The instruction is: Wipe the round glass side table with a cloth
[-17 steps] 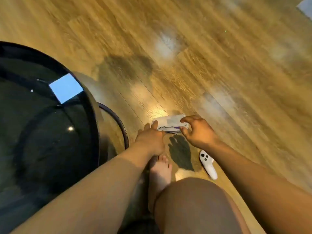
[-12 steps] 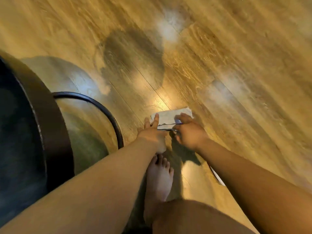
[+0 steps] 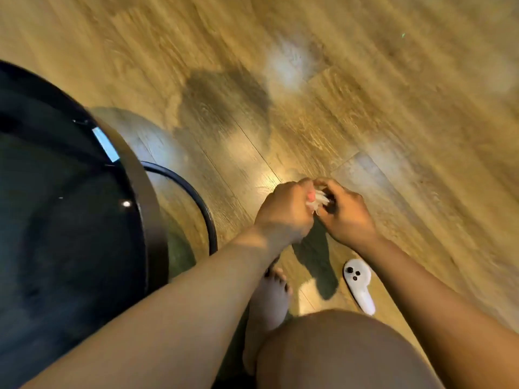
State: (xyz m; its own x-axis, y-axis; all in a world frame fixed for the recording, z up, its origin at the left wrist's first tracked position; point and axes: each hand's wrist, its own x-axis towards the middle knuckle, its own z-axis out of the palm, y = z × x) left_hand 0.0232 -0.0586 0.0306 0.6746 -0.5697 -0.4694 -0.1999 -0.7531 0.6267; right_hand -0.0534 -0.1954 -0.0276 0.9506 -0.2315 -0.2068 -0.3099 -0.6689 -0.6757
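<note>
Head view: left hand [image 3: 283, 211] and right hand [image 3: 348, 214] clutch a crumpled, seemingly white cloth [image 3: 318, 201].

Bare arms [image 3: 182, 304], bare foot [image 3: 269, 304]; left hand [image 3: 283, 211] with a pink, perhaps polished, thumbnail [image 3: 310, 196].

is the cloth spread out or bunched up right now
Bunched up: only a small white wad of the cloth shows, pinched between the left hand and the right hand.

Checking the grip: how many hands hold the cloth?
2. The left hand grips the cloth on its left, the right hand on its right, the cloth mostly hidden.
</note>
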